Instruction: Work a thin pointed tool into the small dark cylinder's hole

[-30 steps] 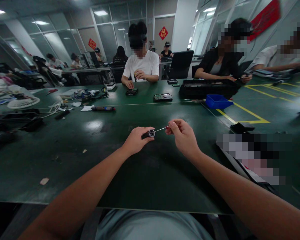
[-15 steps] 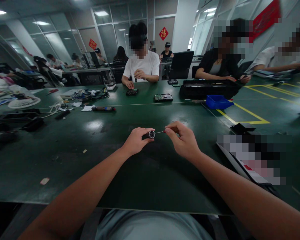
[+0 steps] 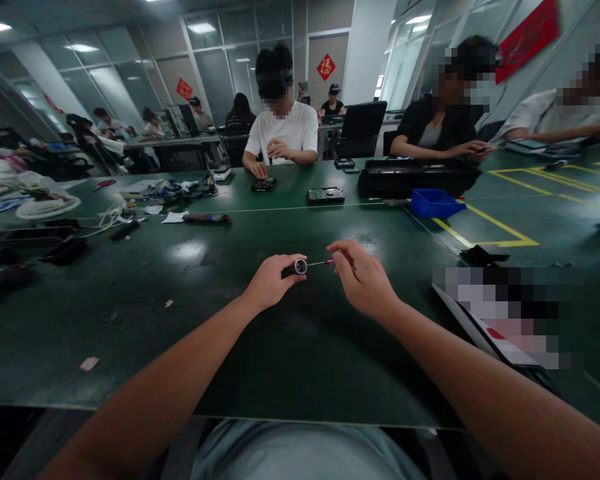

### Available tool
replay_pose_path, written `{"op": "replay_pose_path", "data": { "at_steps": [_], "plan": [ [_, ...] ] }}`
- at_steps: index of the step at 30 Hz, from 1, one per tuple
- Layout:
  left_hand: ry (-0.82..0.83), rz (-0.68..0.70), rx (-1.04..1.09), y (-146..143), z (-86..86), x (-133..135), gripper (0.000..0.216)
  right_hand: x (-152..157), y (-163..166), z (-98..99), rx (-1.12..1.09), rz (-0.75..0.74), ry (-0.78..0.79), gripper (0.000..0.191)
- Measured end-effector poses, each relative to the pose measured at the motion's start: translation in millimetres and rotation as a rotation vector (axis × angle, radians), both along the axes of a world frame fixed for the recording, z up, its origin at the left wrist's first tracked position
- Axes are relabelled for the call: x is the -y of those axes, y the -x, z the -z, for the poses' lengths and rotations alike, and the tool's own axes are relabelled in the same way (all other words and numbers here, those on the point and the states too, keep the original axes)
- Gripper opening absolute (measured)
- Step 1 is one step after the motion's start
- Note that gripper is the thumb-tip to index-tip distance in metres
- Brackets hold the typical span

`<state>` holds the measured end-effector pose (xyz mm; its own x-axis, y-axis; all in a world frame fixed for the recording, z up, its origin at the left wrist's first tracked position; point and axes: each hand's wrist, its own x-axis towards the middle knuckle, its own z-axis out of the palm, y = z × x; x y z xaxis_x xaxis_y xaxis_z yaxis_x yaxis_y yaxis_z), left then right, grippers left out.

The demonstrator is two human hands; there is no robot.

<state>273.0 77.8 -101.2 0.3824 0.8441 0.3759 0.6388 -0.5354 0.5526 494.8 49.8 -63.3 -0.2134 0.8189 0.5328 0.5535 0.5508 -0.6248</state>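
Two hands over green table: left pinches handle, right pinches bit; glass-walled room.

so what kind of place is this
Probably an electronics repair workshop: a long green worktable, a bare circuit board and a blue bin on it, several people seated at small hand work. The left hand holds a tool handle, the right hand a thin bit.
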Motion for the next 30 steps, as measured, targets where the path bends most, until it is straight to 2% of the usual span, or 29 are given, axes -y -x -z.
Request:
{"op": "replay_pose_path", "data": {
  "at_steps": [4, 6, 9, 13, 17, 20, 22, 25, 30],
  "plan": [
    [0.004, -0.023, 0.010, 1.8, 0.7, -1.8, 0.039, 2.3, -0.4, 0.4, 0.028, -0.039, 0.033, 0.028],
    [0.003, -0.011, 0.006, 1.8, 0.5, -1.9, 0.039, 3.4, 0.7, 2.3, 0.011, -0.028, 0.011, 0.023],
    [-0.007, -0.014, -0.001, 0.8, 0.2, -1.1, 0.039, 1.9, 3.6, 7.1, -0.143, -0.023, 0.025, 0.019],
    [-0.025, -0.001, -0.016, -0.6, -1.5, -0.7, 0.040, -7.6, 6.0, 13.5, -0.437, -0.050, 0.190, 0.022],
    [-0.091, 0.082, -0.033, 1.6, -5.7, -3.7, 0.038, -20.5, 3.8, 17.8, -0.765, -0.063, 0.366, 0.024],
    [-0.116, 0.081, -0.075, 5.3, -6.8, -7.7, 0.036, -26.6, 1.9, 20.5, -0.855, -0.108, 0.538, 0.027],
    [-0.107, 0.046, -0.092, 7.3, -5.8, -9.7, 0.037, -28.3, 1.6, 22.3, -0.830, -0.069, 0.516, 0.028],
    [-0.090, 0.025, -0.093, 7.8, -4.0, -10.3, 0.039, -27.8, 1.9, 24.1, -0.770, 0.012, 0.385, 0.026],
    [-0.075, 0.032, -0.097, 5.2, -2.5, -8.0, 0.039, -19.0, 2.2, 21.4, -0.549, 0.016, 0.182, 0.022]
  ]
}}
